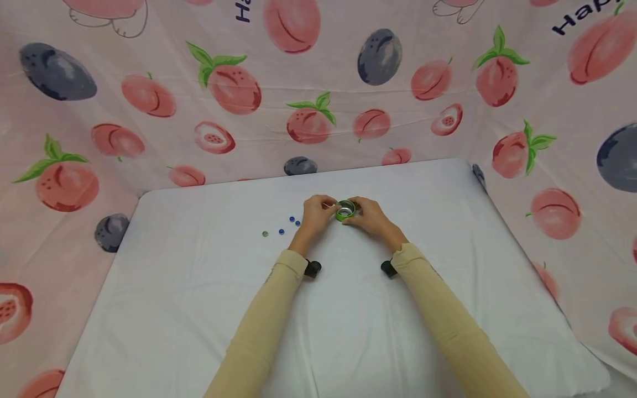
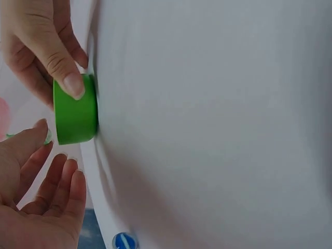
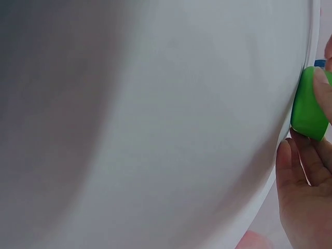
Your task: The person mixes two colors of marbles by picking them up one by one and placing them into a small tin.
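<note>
A round green tin [image 1: 341, 218], bright metal inside and open at the top, stands on the white table. My right hand [image 1: 372, 216] grips its side, the thumb on the near wall and the fingers around the far side. Left of the tin, my left hand [image 1: 316, 214] pinches a small clear, greenish glass marble [image 2: 48, 136] between thumb and forefinger, beside the rim. Its other fingers are spread below in the left wrist view. Left of this hand lie a few blue marbles [image 1: 281, 231] and one greenish marble [image 1: 265, 234]. The right wrist view shows the green tin [image 3: 309, 106] partly cut off.
The white-covered table [image 1: 348, 320] has rounded corners. A pink fruit-print cloth [image 1: 338, 88] hangs behind it and along both sides. Black wrist cameras [image 1: 312, 269] sit under both sleeves. One blue-and-white marble [image 2: 124, 241] shows near the left hand.
</note>
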A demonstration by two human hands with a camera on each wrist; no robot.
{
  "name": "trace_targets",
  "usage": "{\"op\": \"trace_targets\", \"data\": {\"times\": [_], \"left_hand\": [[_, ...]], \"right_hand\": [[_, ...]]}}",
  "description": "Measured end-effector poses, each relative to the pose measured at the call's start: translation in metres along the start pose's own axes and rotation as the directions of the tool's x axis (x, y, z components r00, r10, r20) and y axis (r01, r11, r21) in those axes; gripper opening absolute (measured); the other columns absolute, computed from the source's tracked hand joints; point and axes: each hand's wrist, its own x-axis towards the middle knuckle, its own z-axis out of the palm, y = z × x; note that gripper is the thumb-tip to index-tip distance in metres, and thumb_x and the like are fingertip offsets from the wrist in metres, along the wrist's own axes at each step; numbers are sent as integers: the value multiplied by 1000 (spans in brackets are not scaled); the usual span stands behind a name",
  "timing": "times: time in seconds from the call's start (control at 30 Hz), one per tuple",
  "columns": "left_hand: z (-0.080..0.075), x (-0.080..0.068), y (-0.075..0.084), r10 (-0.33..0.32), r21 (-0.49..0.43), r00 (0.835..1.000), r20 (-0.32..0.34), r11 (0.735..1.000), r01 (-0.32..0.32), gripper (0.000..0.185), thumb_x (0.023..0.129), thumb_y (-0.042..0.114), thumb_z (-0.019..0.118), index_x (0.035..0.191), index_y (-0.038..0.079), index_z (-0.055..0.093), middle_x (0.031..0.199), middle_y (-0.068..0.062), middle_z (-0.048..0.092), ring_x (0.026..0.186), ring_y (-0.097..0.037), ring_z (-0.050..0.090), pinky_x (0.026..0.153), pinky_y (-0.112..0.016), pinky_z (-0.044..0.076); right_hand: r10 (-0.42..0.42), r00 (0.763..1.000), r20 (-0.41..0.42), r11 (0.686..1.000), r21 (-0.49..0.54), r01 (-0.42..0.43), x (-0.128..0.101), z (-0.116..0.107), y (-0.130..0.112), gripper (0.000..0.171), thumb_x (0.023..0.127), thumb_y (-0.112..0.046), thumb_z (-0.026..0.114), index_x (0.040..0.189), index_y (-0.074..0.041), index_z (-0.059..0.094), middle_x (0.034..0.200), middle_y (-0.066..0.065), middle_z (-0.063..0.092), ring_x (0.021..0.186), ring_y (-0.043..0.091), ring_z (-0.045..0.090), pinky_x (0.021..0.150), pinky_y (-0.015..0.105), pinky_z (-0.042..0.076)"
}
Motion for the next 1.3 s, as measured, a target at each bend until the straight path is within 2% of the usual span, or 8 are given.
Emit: {"op": "trace_targets", "data": {"times": [0.13, 0.27, 0.53, 0.7, 1.0, 1.2, 1.3], "left_hand": [[4, -3, -2, -25, -19, 1000, -3, 999, 25, 23, 97, 12, 78, 113, -4, 78, 112, -20, 75, 101, -32, 71, 87, -39, 59], [7, -5, -3, -24, -38, 999, -21, 999, 23, 23, 96, 12, 79, 112, -5, 78, 111, -20, 76, 101, -32, 72, 85, -40, 60], [2, -7, -4, -17, -79, 999, -38, 997, 14, 24, 97, 11, 78, 115, -4, 77, 114, -22, 74, 103, -34, 72, 89, -42, 60], [-14, -10, -6, -16, -106, 997, -76, 994, 7, 25, 96, 11, 79, 115, -5, 77, 114, -22, 75, 103, -36, 71, 91, -44, 58], [-53, -19, -15, -93, -122, 989, -117, 989, 79, 27, 97, 12, 78, 119, -3, 77, 117, -21, 74, 105, -35, 68, 92, -41, 56], [-74, -28, -23, -151, -139, 977, -149, 982, 131, 29, 98, 14, 77, 122, -2, 76, 118, -20, 73, 106, -33, 66, 86, -34, 53], [-83, -33, -28, -175, -146, 971, -163, 978, 151, 30, 99, 16, 77, 123, -1, 76, 119, -20, 73, 107, -33, 66, 87, -33, 52]], "right_hand": [[-15, 1000, 3, 1000, -4, 15, 1, 1, -1, 60, 94, -16, 82, 144, 6, 57, 136, 24, 66, 126, 36, 62, 106, 48, 51], [-12, 1000, 2, 1000, -11, 12, 1, 1, -2, 60, 94, -16, 82, 144, 6, 57, 137, 24, 66, 125, 36, 62, 106, 48, 51], [-12, 1000, -4, 1000, -21, 12, 2, 2, -1, 60, 94, -16, 83, 143, 7, 57, 137, 24, 66, 124, 36, 62, 106, 48, 51], [9, 1000, 4, 1000, -15, -8, 2, 2, -2, 63, 94, -17, 83, 145, 8, 56, 139, 25, 64, 126, 37, 61, 107, 48, 51], [16, 1000, 7, 1000, 3, -16, 0, -1, -4, 63, 93, -15, 83, 146, 7, 55, 139, 25, 64, 127, 37, 60, 108, 48, 50], [19, 1000, 7, 999, 42, -19, -1, -2, -3, 65, 92, -14, 84, 146, 7, 54, 138, 26, 63, 125, 38, 60, 108, 48, 50], [42, 999, 12, 996, 79, -43, -1, -1, 1, 69, 91, -14, 85, 149, 6, 53, 140, 26, 62, 125, 39, 61, 108, 47, 50]]}}
